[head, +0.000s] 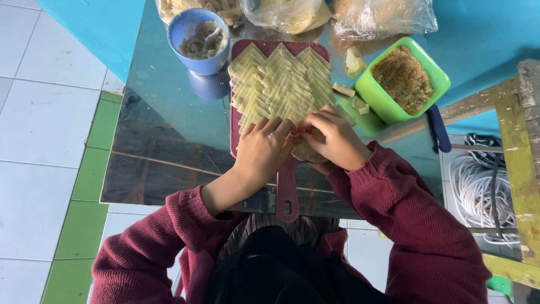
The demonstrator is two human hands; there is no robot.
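My left hand (pixel 263 149) and my right hand (pixel 333 138) meet over the near end of a dark red cutting board (pixel 287 191). Together they pinch a pale round dough wrapper (pixel 306 151), mostly hidden under the fingers. Rows of folded pale yellow pastry triangles (pixel 281 84) cover the board's far part. The board's handle points toward me. Both arms wear maroon knit sleeves.
A shiny metal table (pixel 163 141) carries a blue bowl (pixel 188 25) with filling and a spoon, a green tub (pixel 430 65) of brown crumbs, loose dough pieces (pixel 353 62) and plastic bags (pixel 382 17). A wooden frame (pixel 526 169) and coiled white cable (pixel 475 191) stand at right.
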